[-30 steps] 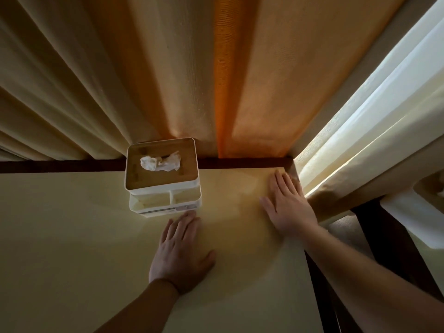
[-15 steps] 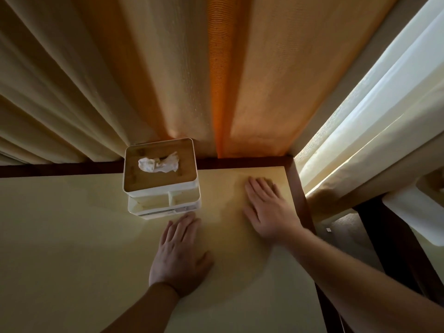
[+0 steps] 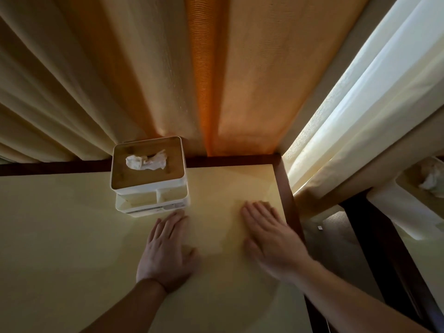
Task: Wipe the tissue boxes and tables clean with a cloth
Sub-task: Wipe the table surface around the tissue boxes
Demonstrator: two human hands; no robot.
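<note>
**Both hands flat on the surface, tissue box just ahead of the left**

Left hand [image 3: 168, 251] lies palm down on the surface [image 3: 60, 236], fingers straight and together, holding nothing. Its fingertips point at the near right corner of the tissue box [image 3: 149, 174] and sit just short of it; whether they touch it, cannot tell. Right hand [image 3: 269, 236] is also palm down and flat, fingers extended, slightly motion-blurred, near the right edge of the surface. A cloth is not clearly visible under either hand; a faint rumple by the right fingertips could be one in the same pale colour, cannot tell.

The tissue box stands upright at the far edge of the surface, ahead of and slightly left of the left hand, well left of the right hand. Its long axis runs left to right, tissue poking out of the top, small compartments along its near side. The left hand is clearly the nearer, so my guess is that it would be the one to steady or shift the box while the right does the wiping.

Curtains [image 3: 168, 75] hang behind the surface. A second tissue box [image 3: 430, 179] sits off to the far right.
</note>
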